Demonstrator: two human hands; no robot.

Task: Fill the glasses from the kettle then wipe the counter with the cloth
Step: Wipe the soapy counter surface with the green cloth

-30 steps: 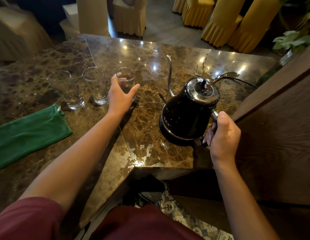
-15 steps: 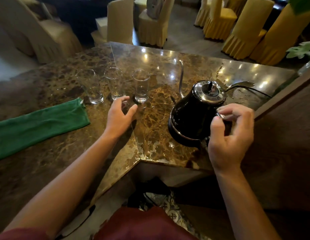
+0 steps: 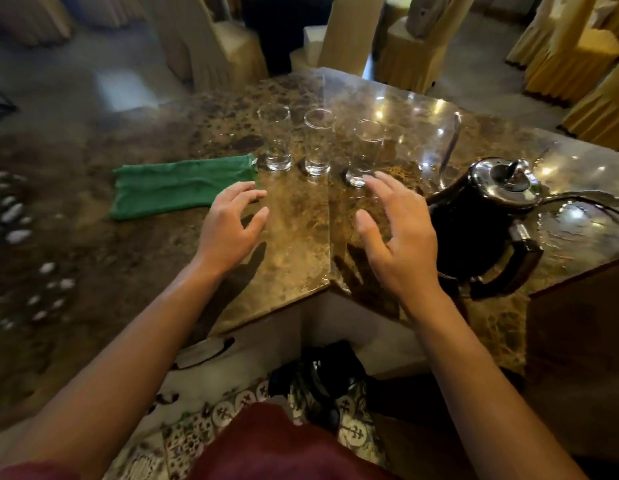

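Note:
Three clear glasses stand in a row on the brown marble counter (image 3: 294, 244): left glass (image 3: 275, 142), middle glass (image 3: 318, 142), right glass (image 3: 365, 152). A black kettle (image 3: 474, 220) with a chrome lid and thin gooseneck spout stands to their right, handle toward me. A green cloth (image 3: 180, 188) lies flat left of the glasses. My left hand (image 3: 232, 230) hovers open near the cloth's right end. My right hand (image 3: 398, 237) hovers open just in front of the right glass, left of the kettle. Neither hand holds anything.
The counter has an angled notch at its front edge (image 3: 330, 289) between my arms. A cord and wet patch (image 3: 585, 216) lie right of the kettle. A raised wooden ledge (image 3: 578, 327) borders the right side. Covered chairs (image 3: 415, 46) stand beyond the counter.
My right hand let go of the kettle handle and moved left toward the right glass. My left hand released the right glass and drew back toward the cloth. The view shifted left.

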